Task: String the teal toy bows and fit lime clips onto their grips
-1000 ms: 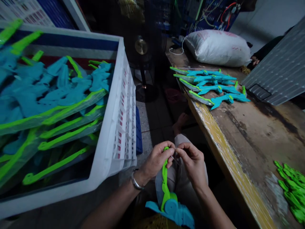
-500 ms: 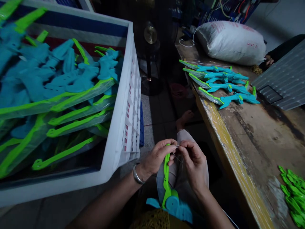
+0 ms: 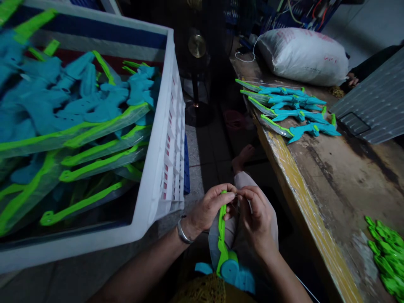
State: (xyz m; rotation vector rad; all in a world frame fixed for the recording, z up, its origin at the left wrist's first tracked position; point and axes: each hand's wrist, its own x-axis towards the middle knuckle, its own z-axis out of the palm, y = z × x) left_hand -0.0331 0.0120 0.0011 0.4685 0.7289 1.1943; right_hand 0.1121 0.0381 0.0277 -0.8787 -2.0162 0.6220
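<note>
The worn wooden surface (image 3: 334,176), its edge bound in yellow and shiny clear wrap, runs along the right of my grips. A white plastic crate (image 3: 143,214) stands to the left and ahead of my left grip, heaped with blue-and-green plastic pieces that have clear fins. Far ahead and to the right of my right grip, a stuffed white sack (image 3: 303,54) lies on the surface, with a ribbed translucent panel (image 3: 375,101) tilted to the right of it. Nearer my right grip than the sack is a row of bow-shaped pieces (image 3: 303,130), white string across some of them. Well to the right of my right grip lies a pile of small green parts (image 3: 388,256). The bow-shaped plastic piece (image 3: 222,235) I'm working on runs from my left grip back towards my body, above my lap, its blue end nearest me. My left grip (image 3: 210,206) is curled closed round the piece's green tip; my right grip (image 3: 257,214), just beside it, has thumb and forefinger pinched together on a thin strand (image 3: 237,194), too fine to trace clearly. Another person's hand (image 3: 352,80) shows far off beyond my right grip, by the sack. A silver bracelet (image 3: 183,231) circles the wrist just behind my left grip.
</note>
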